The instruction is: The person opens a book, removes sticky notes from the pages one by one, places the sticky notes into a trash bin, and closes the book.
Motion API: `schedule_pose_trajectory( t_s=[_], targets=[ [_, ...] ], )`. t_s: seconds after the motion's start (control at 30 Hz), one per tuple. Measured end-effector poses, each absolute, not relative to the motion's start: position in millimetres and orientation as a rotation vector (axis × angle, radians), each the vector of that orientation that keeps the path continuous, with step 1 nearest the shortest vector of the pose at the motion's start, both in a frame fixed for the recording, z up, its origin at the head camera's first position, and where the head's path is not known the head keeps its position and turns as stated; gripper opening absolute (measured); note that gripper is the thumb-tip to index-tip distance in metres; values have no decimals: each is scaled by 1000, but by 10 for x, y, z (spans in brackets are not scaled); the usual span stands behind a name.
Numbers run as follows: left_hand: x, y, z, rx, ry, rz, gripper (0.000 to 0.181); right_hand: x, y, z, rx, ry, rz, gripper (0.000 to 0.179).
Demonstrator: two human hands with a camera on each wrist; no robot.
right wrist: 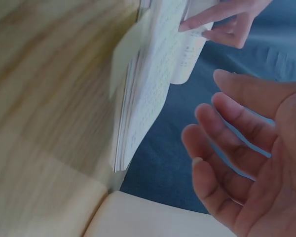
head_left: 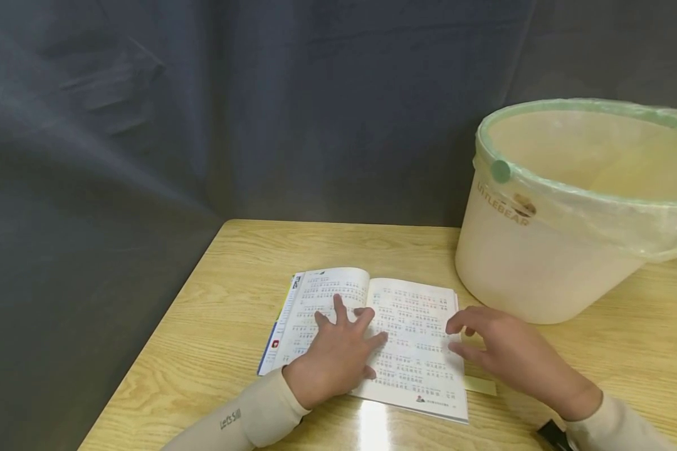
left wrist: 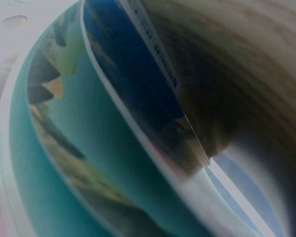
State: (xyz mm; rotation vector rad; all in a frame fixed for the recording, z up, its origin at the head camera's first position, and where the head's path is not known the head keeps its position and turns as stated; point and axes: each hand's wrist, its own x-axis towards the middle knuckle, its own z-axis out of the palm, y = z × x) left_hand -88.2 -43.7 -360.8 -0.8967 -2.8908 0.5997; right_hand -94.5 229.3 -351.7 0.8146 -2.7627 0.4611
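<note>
An open book (head_left: 412, 376) with printed text lies on the table. My left hand (head_left: 338, 347) rests across its middle fold, fingers spread over both pages. Beside the right page's outer edge, my right hand (head_left: 508, 344) hovers with fingers loosely bent and nothing between them. The right wrist view shows that hand (right wrist: 256, 143) apart from the book's page edges (right wrist: 122, 133). A pale yellow slip (head_left: 481, 384) sticks out from under the book's right side. Close up in the left wrist view are curved, teal illustrated pages (left wrist: 84, 128) and a dark blue cover (left wrist: 133, 54).
A large cream bucket (head_left: 541, 269), lined with a clear plastic bag and rimmed in green, stands at the right behind my right hand. The light wooden table (head_left: 203, 326) ends at a dark blue-grey cloth (head_left: 344, 125) at the back and left.
</note>
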Motion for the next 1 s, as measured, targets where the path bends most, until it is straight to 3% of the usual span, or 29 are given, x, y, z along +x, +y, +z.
schedule_pose_trajectory(
  t_s=[0.6,1.0],
  targets=[
    [-878,-436,-3599,-892,-2905,588,62,-918,2349,-3630,807,-3155,355,35],
    [-876,-435,-3600,-894,-2899,590,61,-891,2346,-3608,735,-3360,330,53]
  ],
)
